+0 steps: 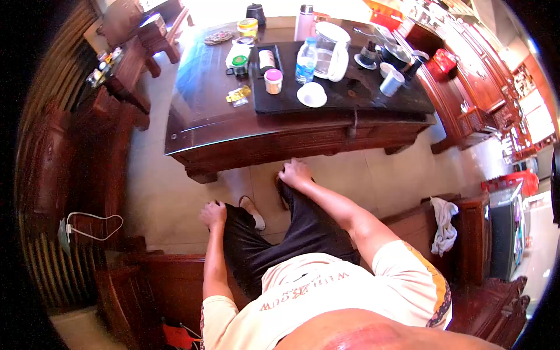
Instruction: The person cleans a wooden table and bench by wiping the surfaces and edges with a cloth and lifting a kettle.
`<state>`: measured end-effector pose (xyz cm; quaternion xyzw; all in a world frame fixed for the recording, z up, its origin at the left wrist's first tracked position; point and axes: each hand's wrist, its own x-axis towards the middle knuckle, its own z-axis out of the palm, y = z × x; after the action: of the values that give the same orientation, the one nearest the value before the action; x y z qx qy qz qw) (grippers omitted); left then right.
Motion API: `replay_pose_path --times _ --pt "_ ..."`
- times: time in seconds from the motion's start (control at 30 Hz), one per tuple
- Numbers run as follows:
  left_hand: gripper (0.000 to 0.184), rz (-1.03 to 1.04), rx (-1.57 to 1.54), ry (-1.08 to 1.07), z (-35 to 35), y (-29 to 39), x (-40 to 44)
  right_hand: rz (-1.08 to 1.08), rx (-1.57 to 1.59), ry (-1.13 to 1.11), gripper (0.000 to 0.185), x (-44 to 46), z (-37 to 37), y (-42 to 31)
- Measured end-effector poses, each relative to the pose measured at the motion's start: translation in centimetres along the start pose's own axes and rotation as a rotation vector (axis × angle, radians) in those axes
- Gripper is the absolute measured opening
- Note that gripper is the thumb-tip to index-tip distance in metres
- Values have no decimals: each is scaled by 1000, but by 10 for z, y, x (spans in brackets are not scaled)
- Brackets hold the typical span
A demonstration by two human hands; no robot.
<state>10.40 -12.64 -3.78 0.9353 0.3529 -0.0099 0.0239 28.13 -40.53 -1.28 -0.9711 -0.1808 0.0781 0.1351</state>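
My left hand lies against my left knee, its fingers loosely bent and holding nothing. On the other knee rests my right hand, fingers draped over the dark trousers, also without anything in it. Both hands are apart from the dark wooden table in front of me. Nearest on the tabletop are a white bowl, a pink-lidded jar, a clear water bottle with a blue cap and a small yellow packet.
Farther on the table stand a green-lidded jar, a pink flask, a white pitcher and a metal cup. A wooden bench is beneath me. A white cloth hangs at right; a white cable lies at left.
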Motion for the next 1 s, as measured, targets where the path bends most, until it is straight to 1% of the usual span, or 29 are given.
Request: replay_pose_path --times 0.1,0.13,0.23,0.3,0.37,0.43,0.53,0.57,0.6,0.67,0.73,0.77,0.83,0.87,0.93,1.0 --pt "34 14 -30 -4 2 -2 2 4 -55 -50 42 -1 -10 -4" --pt "35 6 -17 29 5 -1 4 20 -53 -69 42 -1 -13 -6" --pt "35 -10 -42 -19 0 0 2 -5 -20 -90 40 -2 -15 -5" --pt "35 -19 -33 -15 -5 1 1 7 -68 137 41 -6 -9 -10" --pt "35 -22 -25 -15 -8 3 -2 59 -84 161 42 -6 -4 -12" --pt "36 -22 -63 -35 -17 6 -4 145 -64 -21 42 1 -15 -16" --pt "37 -45 -58 -84 -20 7 -3 90 -44 -305 44 15 -14 -11" --pt "37 -58 -46 -103 -19 5 -2 98 -70 -208 43 10 -12 -13" --pt "38 -22 -11 -52 -16 3 -2 89 -72 -203 43 9 -12 -12" --pt "39 -26 -19 -38 -4 1 1 72 -64 -182 43 11 -10 -11" --pt "40 -46 -73 -66 -5 2 2 83 -45 -177 43 8 -13 -11" --pt "40 -16 -12 -53 -4 -1 1 101 -34 -190 43 6 -18 -13" --pt "40 -37 -50 -105 -18 5 -3 51 -77 -121 40 7 -4 -8" --pt "41 -43 -34 -177 -22 6 0 46 -109 -128 41 8 -2 -8" --pt "42 -28 10 -191 -11 3 5 47 -134 -149 42 11 -3 -8" --pt "42 -21 7 -138 3 -2 7 67 -129 -199 42 15 -7 -8"
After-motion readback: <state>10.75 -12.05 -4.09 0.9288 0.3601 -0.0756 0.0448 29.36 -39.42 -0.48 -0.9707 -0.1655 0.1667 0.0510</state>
